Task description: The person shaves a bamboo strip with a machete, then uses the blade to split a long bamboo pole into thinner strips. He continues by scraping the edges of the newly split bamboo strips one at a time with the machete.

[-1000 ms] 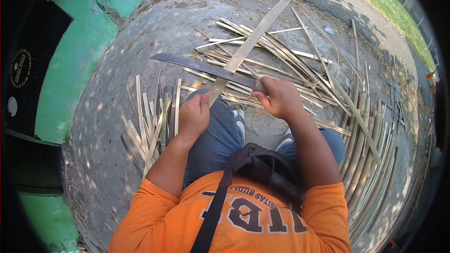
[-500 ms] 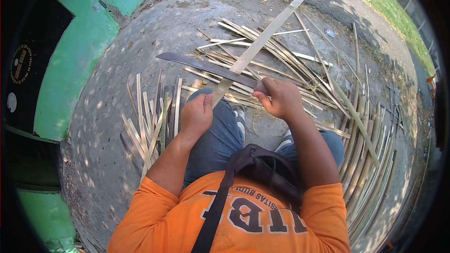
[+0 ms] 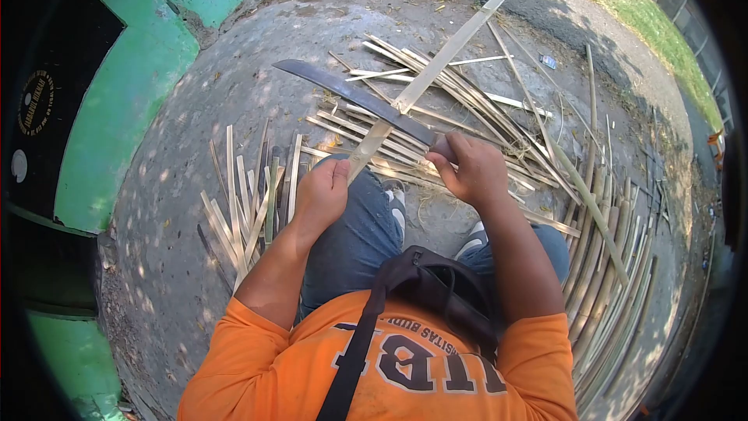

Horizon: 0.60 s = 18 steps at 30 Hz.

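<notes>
My left hand [image 3: 322, 196] is closed around the near end of a long, flat bamboo strip [image 3: 442, 58], which slants away up and to the right. In my right hand [image 3: 471, 169] is the handle of a machete [image 3: 343, 89], gripped with the fingers wrapped round. Its dark blade lies across the strip, touching it near a node, with the tip pointing up and left. Both hands are above my knees, the right one a little higher. Part of the machete's handle is hidden by my fingers.
Split bamboo strips [image 3: 467, 105] lie in a loose pile ahead. More short strips [image 3: 248, 201] are at the left, and long bamboo poles [image 3: 596, 265] lie at the right. A green wall [image 3: 128, 109] borders the left side. A black bag [image 3: 436, 288] rests on my lap.
The machete has turned slightly, its tip rising and shifting right, while my right hand has moved a little right and down. The bamboo strip stays nearly in place.
</notes>
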Tool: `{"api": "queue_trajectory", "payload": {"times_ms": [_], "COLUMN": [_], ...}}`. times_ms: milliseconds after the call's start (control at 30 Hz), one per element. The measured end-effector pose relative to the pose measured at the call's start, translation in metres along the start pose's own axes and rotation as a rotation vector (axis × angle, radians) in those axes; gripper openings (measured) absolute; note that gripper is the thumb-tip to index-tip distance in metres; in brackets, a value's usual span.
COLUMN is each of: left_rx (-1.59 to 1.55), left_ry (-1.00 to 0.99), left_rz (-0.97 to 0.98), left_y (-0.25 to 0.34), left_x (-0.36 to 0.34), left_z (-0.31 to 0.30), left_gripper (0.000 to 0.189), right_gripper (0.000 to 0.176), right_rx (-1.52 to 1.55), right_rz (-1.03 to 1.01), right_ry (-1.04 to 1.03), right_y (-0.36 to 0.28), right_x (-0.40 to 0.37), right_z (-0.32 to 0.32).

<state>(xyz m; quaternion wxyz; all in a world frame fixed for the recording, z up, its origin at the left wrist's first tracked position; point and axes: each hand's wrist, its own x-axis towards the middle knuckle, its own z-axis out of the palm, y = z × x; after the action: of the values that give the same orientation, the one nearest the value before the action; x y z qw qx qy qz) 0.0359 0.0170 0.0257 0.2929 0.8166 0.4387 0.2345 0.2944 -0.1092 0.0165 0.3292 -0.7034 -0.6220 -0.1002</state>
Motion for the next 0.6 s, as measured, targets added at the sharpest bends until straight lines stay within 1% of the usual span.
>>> {"api": "queue_trajectory", "payload": {"times_ms": [33,133,233,267,367,400,500,533,600], "left_rx": [0.014,-0.057,-0.05,-0.034,-0.01,-0.011,-0.002,-0.002,-0.007], "left_ry": [-0.03,0.007,-0.031,-0.011,0.025,0.02,0.028,0.044,0.041], "left_rz": [-0.018,0.065,0.015,0.026,0.058,0.06,0.12,0.155,0.14], "left_y": [0.001,-0.001,-0.008,-0.007,-0.004,-0.006,-0.009,-0.008,-0.011], "left_x": [-0.001,0.0,-0.008,-0.013,-0.019,-0.019,-0.019,-0.018,-0.021], "left_z": [-0.003,0.002,0.0,0.0,0.003,0.002,0.003,0.003,0.0], "left_gripper": [0.04,0.039,0.038,0.037,0.036,0.036,0.035,0.035,0.035], "right_gripper": [0.041,0.041,0.04,0.039,0.038,0.037,0.036,0.033,0.032], "right_rx": [0.013,0.055,0.022,0.048,-0.032,0.007,0.039,0.046,0.083], "right_rz": [-0.028,-0.104,-0.081,0.001,-0.046,-0.011,-0.072,-0.102,-0.064], "right_ry": [-0.02,-0.088,0.012,-0.007,0.043,0.016,-0.097,-0.105,-0.067], "right_y": [-0.006,-0.02,-0.002,0.011,0.009,0.004,-0.012,-0.014,-0.003], "right_x": [-0.002,-0.006,-0.002,0.0,0.0,-0.001,-0.008,-0.009,-0.006], "right_z": [0.001,0.002,-0.003,-0.004,-0.004,-0.004,-0.006,-0.005,-0.005]}}
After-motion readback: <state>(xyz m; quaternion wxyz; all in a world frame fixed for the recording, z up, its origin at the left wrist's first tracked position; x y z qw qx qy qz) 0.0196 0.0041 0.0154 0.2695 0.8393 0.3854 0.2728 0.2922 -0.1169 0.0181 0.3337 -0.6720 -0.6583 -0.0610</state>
